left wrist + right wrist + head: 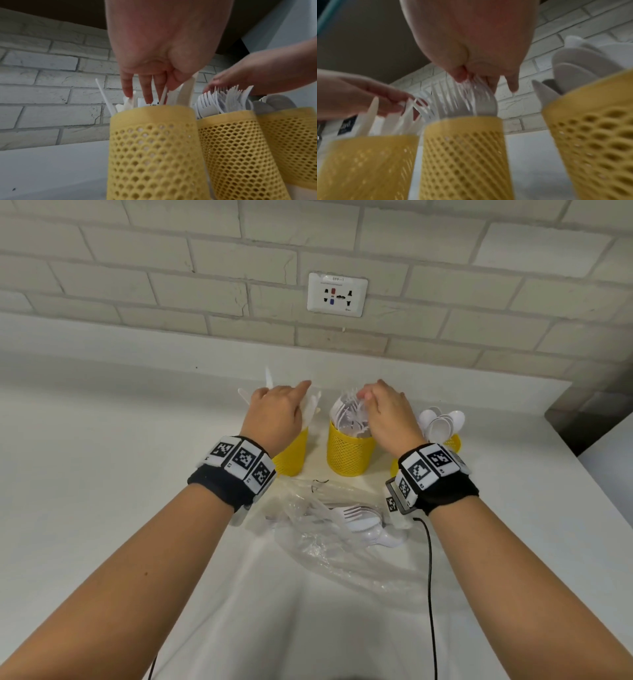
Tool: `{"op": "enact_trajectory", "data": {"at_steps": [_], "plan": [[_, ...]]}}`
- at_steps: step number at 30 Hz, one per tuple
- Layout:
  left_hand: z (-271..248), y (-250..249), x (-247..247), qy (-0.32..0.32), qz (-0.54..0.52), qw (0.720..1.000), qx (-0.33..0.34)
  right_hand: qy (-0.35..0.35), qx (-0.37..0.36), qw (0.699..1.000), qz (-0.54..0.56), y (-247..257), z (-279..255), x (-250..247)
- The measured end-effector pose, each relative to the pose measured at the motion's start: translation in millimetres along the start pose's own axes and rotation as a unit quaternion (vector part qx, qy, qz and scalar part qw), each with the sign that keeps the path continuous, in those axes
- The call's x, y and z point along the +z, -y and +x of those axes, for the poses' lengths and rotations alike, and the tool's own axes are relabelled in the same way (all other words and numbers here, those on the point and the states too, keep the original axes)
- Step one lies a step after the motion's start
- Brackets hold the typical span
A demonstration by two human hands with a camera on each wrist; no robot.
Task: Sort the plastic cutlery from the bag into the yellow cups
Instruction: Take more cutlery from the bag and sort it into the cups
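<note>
- My left hand (274, 412) pinches a white plastic knife (186, 92) over the left yellow mesh cup (154, 151); a snagged tip could tip the cup.
- My right hand (387, 412) pinches white plastic forks (471, 100) in the middle cup (349, 451).
- I count three cups, and one clear plastic bag (342, 546), behind both wrists, holding leftover cutlery.

Three yellow mesh cups (349, 453) stand in a row: left cup with knives (186, 93), middle with forks (462, 102), right with spoons (442, 421); too many to count. Near them lies one clear bag (329, 546). Two hands (274, 412).
</note>
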State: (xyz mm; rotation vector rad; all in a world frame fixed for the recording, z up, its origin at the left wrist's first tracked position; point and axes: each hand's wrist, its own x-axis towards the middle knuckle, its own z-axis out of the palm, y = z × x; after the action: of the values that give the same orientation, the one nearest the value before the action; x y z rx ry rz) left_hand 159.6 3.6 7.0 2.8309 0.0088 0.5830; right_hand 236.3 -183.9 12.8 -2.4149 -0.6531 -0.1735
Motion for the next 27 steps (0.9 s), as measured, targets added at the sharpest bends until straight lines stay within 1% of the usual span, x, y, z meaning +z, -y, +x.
{"op": "enact_trajectory", "data": {"at_steps": [2, 4, 5, 6, 8, 9, 10, 11, 12, 13, 14, 15, 16, 17, 18, 19, 21, 23, 24, 27], "plan": [[-1, -4, -2, 0.007, 0.017, 1.0, -0.016, 0.059, 0.014, 0.997, -0.045, -6, -1, 1], [-3, -10, -8, 0.011, 0.029, 0.999, -0.03, 0.076, 0.019, 0.996, -0.044, -6, -3, -4], [-4, -12, -13, 0.001, 0.025, 0.999, -0.039, 0.068, 0.016, 0.997, -0.029, -2, -6, -10], [-5, -14, -17, -0.028, 0.013, 0.999, -0.039, 0.047, 0.009, 0.999, -0.008, 3, -7, -16], [-6, -24, -29, -0.123, -0.047, 0.991, -0.001, -0.004, -0.009, 1.0, 0.029, 15, -13, -33], [-7, -32, -35, -0.156, -0.093, 0.983, 0.024, -0.019, -0.012, 0.999, 0.039, 22, -17, -43], [-9, -43, -43, -0.152, -0.142, 0.977, 0.047, -0.017, -0.01, 0.999, 0.045, 27, -22, -52], [-14, -55, -50, -0.106, -0.179, 0.976, 0.07, 0.005, -0.006, 0.999, 0.051, 32, -29, -61], [-22, -67, -53, -0.027, -0.193, 0.977, 0.09, 0.041, -0.005, 0.998, 0.05, 35, -38, -69], [-30, -77, -53, 0.072, -0.181, 0.975, 0.107, 0.088, -0.002, 0.995, 0.037, 38, -49, -75], [-40, -85, -47, 0.168, -0.155, 0.966, 0.119, 0.149, 0.008, 0.989, 0.019, 40, -60, -78], [-50, -90, -39, 0.25, -0.123, 0.953, 0.123, 0.217, 0.022, 0.976, -0.001, 39, -73, -77], [-59, -91, -30, 0.311, -0.083, 0.939, 0.119, 0.285, 0.035, 0.958, -0.03, 37, -85, -71], [-67, -91, -20, 0.353, -0.038, 0.928, 0.11, 0.341, 0.046, 0.937, -0.065, 33, -96, -63], [-72, -90, -11, 0.379, 0.006, 0.921, 0.096, 0.383, 0.059, 0.916, -0.103, 28, -107, -53], [-76, -90, -5, 0.387, 0.044, 0.918, 0.077, 0.407, 0.072, 0.899, -0.142, 22, -115, -44], [-79, -90, 2, 0.379, 0.097, 0.919, 0.048, 0.413, 0.094, 0.879, -0.219, 9, -125, -30], [-77, -91, 8, 0.367, 0.127, 0.921, 0.041, 0.393, 0.115, 0.871, -0.271, 0, -127, -26], [-75, -91, 12, 0.371, 0.135, 0.918, 0.041, 0.383, 0.122, 0.87, -0.285, -4, -127, -26], [-73, -93, 26, 0.407, 0.179, 0.895, 0.036, 0.375, 0.124, 0.868, -0.302, -9, -127, -20]]}}
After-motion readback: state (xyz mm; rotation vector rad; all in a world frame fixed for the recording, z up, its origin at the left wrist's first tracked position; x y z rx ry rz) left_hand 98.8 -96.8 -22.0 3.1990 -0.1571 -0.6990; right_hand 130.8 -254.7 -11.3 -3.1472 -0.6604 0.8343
